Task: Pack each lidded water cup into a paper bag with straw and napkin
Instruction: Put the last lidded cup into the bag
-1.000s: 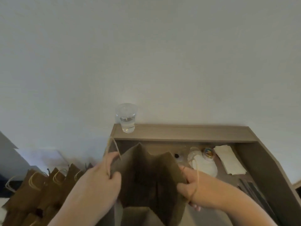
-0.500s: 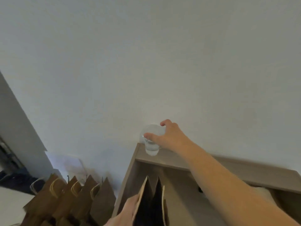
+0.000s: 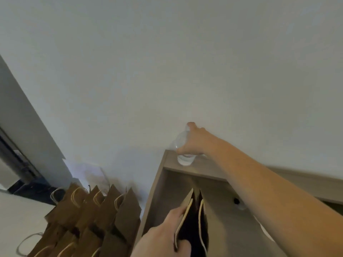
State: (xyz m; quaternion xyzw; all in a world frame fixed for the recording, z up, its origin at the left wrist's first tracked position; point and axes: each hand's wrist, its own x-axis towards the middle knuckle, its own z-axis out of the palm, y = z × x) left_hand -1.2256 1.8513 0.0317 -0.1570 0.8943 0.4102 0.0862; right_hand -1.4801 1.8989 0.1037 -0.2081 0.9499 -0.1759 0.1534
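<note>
A clear lidded water cup [image 3: 183, 158] stands on the raised back ledge of the wooden desk [image 3: 202, 168], against the wall. My right hand [image 3: 193, 143] reaches far forward and grips the cup around its upper part, thumb on the near side. Down at the desk's front left, my left hand [image 3: 167, 236] holds the near rim and cord handle of a brown paper bag [image 3: 194, 225], whose dark mouth gapes upward. No straw is in view, and of the napkins only a white scrap [image 3: 265, 231] shows below my right forearm.
Several brown paper bags with cord handles [image 3: 96, 217] stand in rows on the floor to the left of the desk. A dark door frame [image 3: 16, 164] runs along the far left. The white wall rises directly behind the ledge.
One second ago both hands held the bag open. Since then my right hand let go, reached to the cup on the ledge and closed around it; my left hand keeps hold of the bag.
</note>
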